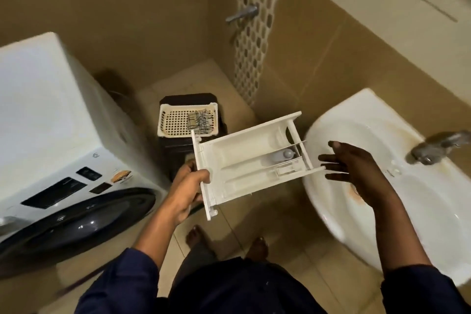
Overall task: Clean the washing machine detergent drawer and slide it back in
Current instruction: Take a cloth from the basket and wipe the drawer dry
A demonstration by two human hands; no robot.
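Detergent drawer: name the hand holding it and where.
The left hand grips the detergent drawer at its front-panel end; the right hand, open, holds nothing.

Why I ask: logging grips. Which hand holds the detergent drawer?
The left hand: its fingers grip the detergent drawer at its front; the right hand is open near the other end.

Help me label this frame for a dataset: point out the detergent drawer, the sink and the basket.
detergent drawer (239, 160): head view, floor of its big compartment.
sink (420, 211): head view, bare inner wall of the bowl.
basket (174, 120): head view, bare mesh floor, left part.
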